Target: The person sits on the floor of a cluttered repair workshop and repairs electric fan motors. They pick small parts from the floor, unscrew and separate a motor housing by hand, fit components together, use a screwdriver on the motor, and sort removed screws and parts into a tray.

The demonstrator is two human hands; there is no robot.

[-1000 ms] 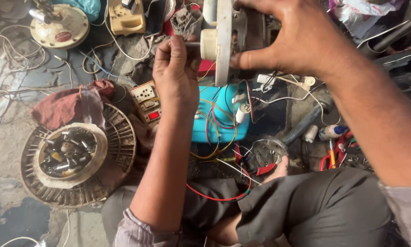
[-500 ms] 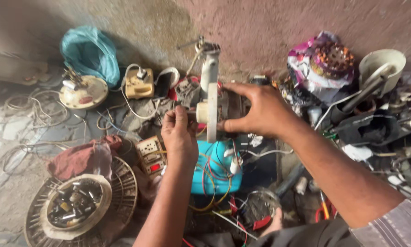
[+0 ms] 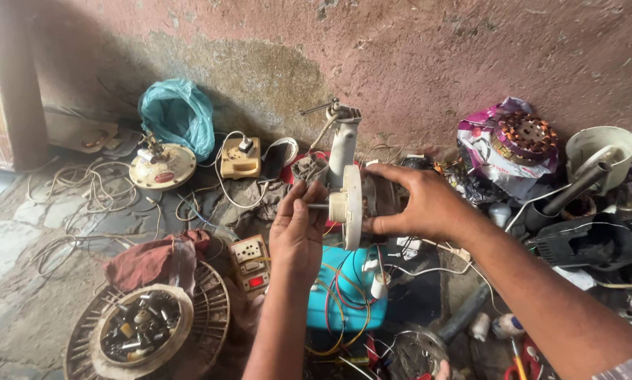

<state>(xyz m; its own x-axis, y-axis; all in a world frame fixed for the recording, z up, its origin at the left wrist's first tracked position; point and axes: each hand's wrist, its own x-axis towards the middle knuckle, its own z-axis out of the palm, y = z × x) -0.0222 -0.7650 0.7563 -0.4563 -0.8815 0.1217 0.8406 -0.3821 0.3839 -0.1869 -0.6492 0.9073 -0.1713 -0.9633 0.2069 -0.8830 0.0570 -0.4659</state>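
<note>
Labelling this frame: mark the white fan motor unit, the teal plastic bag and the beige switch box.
white fan motor unit (image 3: 352, 205), head view, on its round front plate
teal plastic bag (image 3: 177, 112), head view, mid-bag
beige switch box (image 3: 239, 159), head view, top face

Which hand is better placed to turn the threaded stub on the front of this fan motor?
Left. The left hand has its fingertips at the threaded stub, while the right hand is wrapped around the fan motor, steadying it.
</note>
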